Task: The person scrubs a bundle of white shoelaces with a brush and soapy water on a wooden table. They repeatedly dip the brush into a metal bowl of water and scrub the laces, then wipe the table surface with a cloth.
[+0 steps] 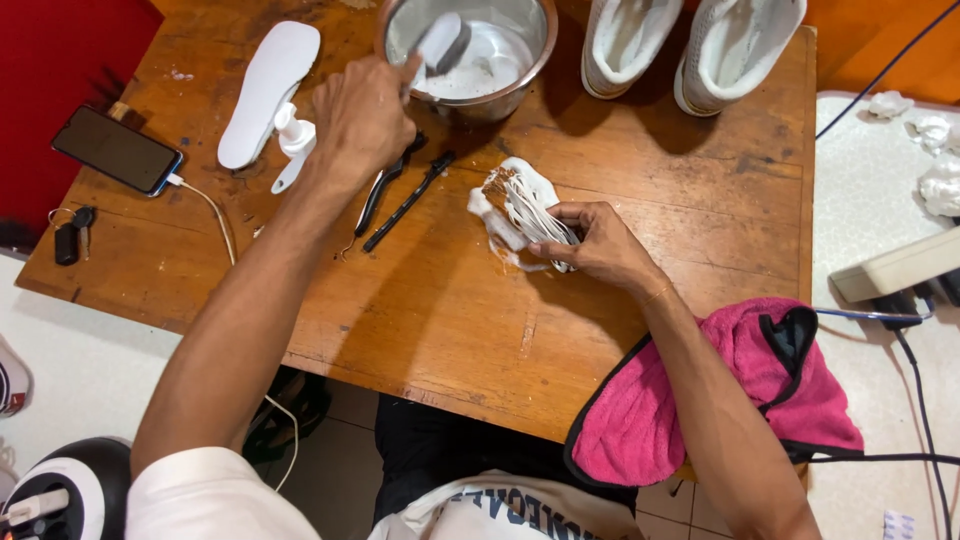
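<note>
- The left hand [362, 118] reaches to the far side of the counter [640, 230], its fingers clamped on a small brush [440, 45] whose head dips into the metal bowl [470, 55]; the bowl holds white soapy foam, so the brush sits there to pick up suds
- The right hand [600, 245] rests near the middle of the counter, fingers closed around a bunch of white shoelaces [525, 215], pinning them flat on the wood; the free end, lathered and stained brown at the tip, fans out to the left where a brush could reach it
- Two dark tools [400, 195], thin and long, lie just left of the laces and near the bowl, within easy reach of either hand
- A white insole [268, 90] lies at the far left, with a small white pump bottle [292, 135] on its side touching its near edge; both are set apart from the wet patch
- A pair of white shoes [690, 45] stands at the far right, openings up, with no laces that I can see
- A pink towel [740, 390] hangs over the near right edge, handy for wiping
- A phone [118, 150] on a charging cable [210, 210] and a car key [72, 235] sit at the left edge, well apart from the foam
</note>
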